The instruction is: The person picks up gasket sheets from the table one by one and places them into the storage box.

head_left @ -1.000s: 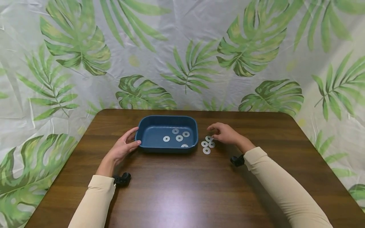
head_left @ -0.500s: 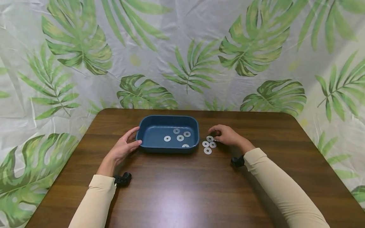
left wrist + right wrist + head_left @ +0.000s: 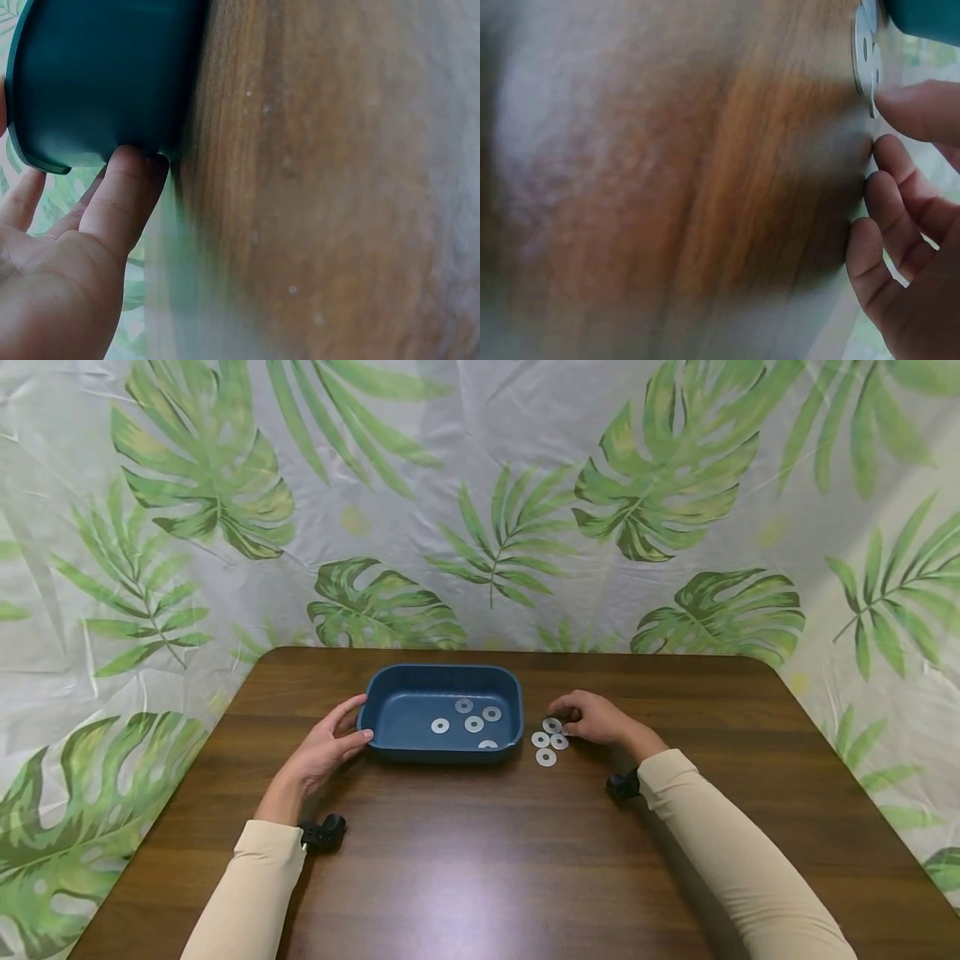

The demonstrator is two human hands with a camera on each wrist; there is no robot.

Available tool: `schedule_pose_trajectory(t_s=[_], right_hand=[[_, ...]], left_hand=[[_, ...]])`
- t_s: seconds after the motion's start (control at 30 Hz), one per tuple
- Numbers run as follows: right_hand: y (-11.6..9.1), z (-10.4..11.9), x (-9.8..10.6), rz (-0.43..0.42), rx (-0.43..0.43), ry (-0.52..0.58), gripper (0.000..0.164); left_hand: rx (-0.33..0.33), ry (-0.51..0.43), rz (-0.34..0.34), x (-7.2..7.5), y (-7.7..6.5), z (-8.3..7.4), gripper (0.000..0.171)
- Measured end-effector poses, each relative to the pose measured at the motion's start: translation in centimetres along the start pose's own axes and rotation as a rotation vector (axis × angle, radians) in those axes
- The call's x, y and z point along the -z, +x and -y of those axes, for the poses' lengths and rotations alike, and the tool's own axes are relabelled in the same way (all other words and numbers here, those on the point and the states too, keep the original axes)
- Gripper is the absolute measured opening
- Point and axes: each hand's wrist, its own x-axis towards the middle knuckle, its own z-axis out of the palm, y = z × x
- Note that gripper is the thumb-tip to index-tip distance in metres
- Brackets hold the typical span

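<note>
At the left end of a blue rectangular tray (image 3: 405, 752), my left hand (image 3: 322, 752) holds the rim, thumb nearest me and fingers farther back. In the left wrist view, fingers (image 3: 124, 195) press the tray's outer wall. My right hand (image 3: 596, 717) is right of the tray, over a small group of flat metal washers (image 3: 546, 757). Its thumb is at the edge of a washer (image 3: 862, 52) in the right wrist view, and its other fingertips rest on the table, apart from the thumb. One washer is partly hidden by the thumb. Several more washers (image 3: 474, 724) lie inside the tray.
The brown wooden table (image 3: 465, 843) extends in front of and beyond the tray. Behind it hangs a pale cloth (image 3: 525, 443) with green leaves. A black wrist camera (image 3: 324, 833) sits at the left wrist, another camera (image 3: 622, 785) at the right.
The right fingers have shifted slightly at the edge of the washer group, beside the partly hidden washer. My left hand, the tray and the washers in it stay put.
</note>
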Motion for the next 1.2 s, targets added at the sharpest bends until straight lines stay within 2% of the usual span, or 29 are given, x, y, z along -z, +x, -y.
schedule_pose_trajectory(t_s=[0.4, 0.57, 0.73, 1.2], right_hand=[[0.7, 0.3, -0.2, 0.047, 0.021, -0.071, 0.034], [0.8, 0.1, -0.2, 0.054, 0.061, -0.093, 0.039], [0.9, 0.0, -0.2, 0.07, 0.091, -0.097, 0.036], [1.2, 0.1, 0.0, 0.091, 0.037, -0.121, 0.019]], left_hand=[[0.001, 0.007, -0.004, 0.1, 0.0, 0.1, 0.073], [0.001, 0.006, -0.002, 0.1, 0.0, 0.1, 0.073], [-0.002, 0.009, 0.004, 0.2, 0.0, 0.0, 0.073], [-0.013, 0.011, 0.009, 0.1, -0.1, 0.1, 0.073]])
